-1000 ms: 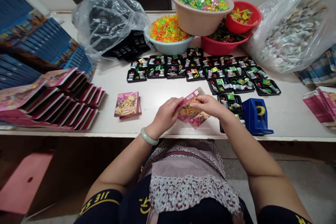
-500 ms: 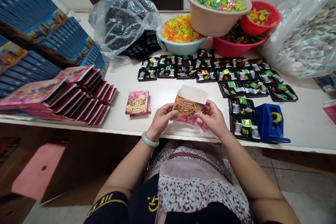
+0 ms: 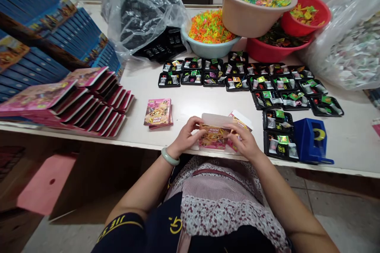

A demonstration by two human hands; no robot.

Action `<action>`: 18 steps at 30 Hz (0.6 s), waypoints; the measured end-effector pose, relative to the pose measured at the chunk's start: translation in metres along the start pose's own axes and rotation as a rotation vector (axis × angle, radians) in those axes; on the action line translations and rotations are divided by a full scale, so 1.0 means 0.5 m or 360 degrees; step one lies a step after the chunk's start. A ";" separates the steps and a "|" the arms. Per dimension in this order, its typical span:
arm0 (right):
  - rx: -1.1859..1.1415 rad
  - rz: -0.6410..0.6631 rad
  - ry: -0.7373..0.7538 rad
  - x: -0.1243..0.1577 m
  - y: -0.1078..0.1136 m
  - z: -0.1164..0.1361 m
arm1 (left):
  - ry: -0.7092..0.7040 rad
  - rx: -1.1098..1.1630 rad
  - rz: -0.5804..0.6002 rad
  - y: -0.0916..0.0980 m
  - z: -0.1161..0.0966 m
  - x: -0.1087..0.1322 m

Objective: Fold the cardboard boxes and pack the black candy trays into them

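Note:
A pink and gold printed box (image 3: 214, 137) with a pale flap along its top lies at the table's front edge between my hands. My left hand (image 3: 189, 133) grips its left side, fingers curled at the upper corner. At the right side, my right hand (image 3: 242, 137) has its fingers bent over the box's edge. Another box piece with a white flap (image 3: 242, 119) shows behind my right hand, partly hidden. Left of my hands sits a small pile of closed pink boxes (image 3: 158, 112).
Filled black trays (image 3: 212, 78) spread across the middle and right, beside a blue tape dispenser (image 3: 311, 140). Behind stand a blue bowl (image 3: 210, 49), a beige tub (image 3: 249, 17), red bowls (image 3: 273, 53) and plastic bags (image 3: 142, 16). Pink cartons (image 3: 89, 104) are stacked at left.
The box's flap has tipped lower and the box sits flatter at the table edge. My fingers have shifted up its sides. The white-flapped piece behind my right hand shows more.

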State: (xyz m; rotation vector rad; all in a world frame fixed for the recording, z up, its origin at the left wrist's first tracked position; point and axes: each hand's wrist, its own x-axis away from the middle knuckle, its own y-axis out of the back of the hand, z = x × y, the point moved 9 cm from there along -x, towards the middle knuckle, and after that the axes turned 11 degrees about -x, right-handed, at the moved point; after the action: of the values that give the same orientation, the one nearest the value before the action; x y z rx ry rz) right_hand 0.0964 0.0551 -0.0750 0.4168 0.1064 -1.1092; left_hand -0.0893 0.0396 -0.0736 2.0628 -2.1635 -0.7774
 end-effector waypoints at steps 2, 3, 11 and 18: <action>-0.0048 -0.0230 0.0019 -0.015 0.015 0.014 | 0.0005 -0.0035 -0.0163 0.015 -0.010 -0.007; -0.0125 -0.0330 -0.0029 -0.020 0.021 0.012 | 0.0038 -0.0005 -0.0214 0.017 -0.011 -0.012; -0.0172 -0.0118 -0.0018 -0.027 0.012 0.040 | -0.0196 0.0053 -0.0017 -0.001 -0.065 -0.010; -0.0162 -0.0245 -0.0167 -0.031 0.006 0.042 | 0.0034 0.0033 -0.0178 0.005 -0.056 -0.018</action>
State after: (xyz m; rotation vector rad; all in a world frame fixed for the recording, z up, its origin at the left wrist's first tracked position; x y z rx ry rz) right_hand 0.0895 0.0611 -0.0504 0.2620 0.1029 -1.2694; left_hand -0.0802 0.0391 -0.0455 2.2085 -2.0691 -0.7419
